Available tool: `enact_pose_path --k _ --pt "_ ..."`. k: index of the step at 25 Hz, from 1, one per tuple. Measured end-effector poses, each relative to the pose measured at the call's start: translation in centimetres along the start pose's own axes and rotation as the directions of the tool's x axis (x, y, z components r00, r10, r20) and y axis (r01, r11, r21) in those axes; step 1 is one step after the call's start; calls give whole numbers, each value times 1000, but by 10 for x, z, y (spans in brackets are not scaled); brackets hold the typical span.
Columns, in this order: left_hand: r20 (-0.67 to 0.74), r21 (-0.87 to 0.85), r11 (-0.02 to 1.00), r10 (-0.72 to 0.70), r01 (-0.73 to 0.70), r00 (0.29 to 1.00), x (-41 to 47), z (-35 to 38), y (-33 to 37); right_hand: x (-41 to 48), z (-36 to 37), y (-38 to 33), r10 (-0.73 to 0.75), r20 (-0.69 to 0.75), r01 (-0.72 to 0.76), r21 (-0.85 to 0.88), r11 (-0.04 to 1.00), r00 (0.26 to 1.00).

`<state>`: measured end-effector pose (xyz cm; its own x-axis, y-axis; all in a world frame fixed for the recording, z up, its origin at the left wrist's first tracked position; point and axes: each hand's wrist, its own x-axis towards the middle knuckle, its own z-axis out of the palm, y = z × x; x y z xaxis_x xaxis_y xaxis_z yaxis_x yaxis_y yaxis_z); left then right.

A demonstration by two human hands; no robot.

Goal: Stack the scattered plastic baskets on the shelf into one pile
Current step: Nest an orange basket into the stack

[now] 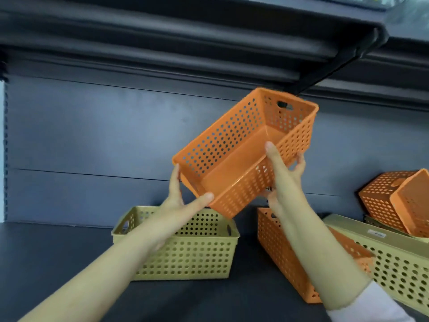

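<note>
Shelf (pixel 46 263) is dark and flat w/ room at left. The upper shelf (pixel 209 43) hangs low overhead, and its bracket looks close to the far end of the held orange basket (pixel 232 163), so lifting any higher could prob knock it. That basket is in the air, tilted w/ its opening toward the cam, above and between the upright yellow basket (pixel 185 259) and the orange basket on the shelf (pixel 283 247). Main risk imo: if it goes down tilted like this, one corner enters first, the rim catches the lower basket's wall and it jams crooked instead of nesting. Both targets are light plastic, so a push could also skid them along the shelf. At far right the long yellow basket (pixel 399 270) seems to lie bottom-up or on its side (can't tell which), w/ a tipped orange basket (pixel 383 201) resting on it. That pair looks unstable and a bump from the right forearm could slide it off. Left hand (pixel 183 201) grips the near corner, thumb on the rim and fingers behind the end wall. Right hand (pixel 282 180) pinches the long side wall, thumb inside and fingers outside. Thin perforated wall, so it may flex or slip if only one hand carries it.
</note>
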<state>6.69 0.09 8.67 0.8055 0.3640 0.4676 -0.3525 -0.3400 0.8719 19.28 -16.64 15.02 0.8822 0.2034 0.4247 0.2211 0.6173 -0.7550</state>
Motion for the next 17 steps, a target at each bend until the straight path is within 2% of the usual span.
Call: enact_pose_path --k 2,4,6,9,13,16,17 --pt "44 -3 998 65 -65 997 -6 -30 -14 -16 19 24 68 -58 -65 65 996 996" --pt "78 64 989 125 -130 989 -15 -56 -24 -34 35 44 103 -72 -95 108 990 992" --pt "51 126 973 189 -194 981 -26 -80 -32 -50 50 66 143 -45 -136 125 983 989" --pt "9 68 970 232 -232 973 -33 -111 -36 -67 66 91 140 37 -142 83 986 989" --pt "52 6 974 226 -226 973 -23 -140 -38 -66 60 98 67 11 -65 -156 986 998" --pt "79 -13 977 214 -214 974 -11 -148 -42 -55 42 93 39 -53 -58 -429 902 998" --pt "74 -23 976 218 -217 973 -7 -148 -44 -52 35 92 33 -36 -46 -479 877 999"
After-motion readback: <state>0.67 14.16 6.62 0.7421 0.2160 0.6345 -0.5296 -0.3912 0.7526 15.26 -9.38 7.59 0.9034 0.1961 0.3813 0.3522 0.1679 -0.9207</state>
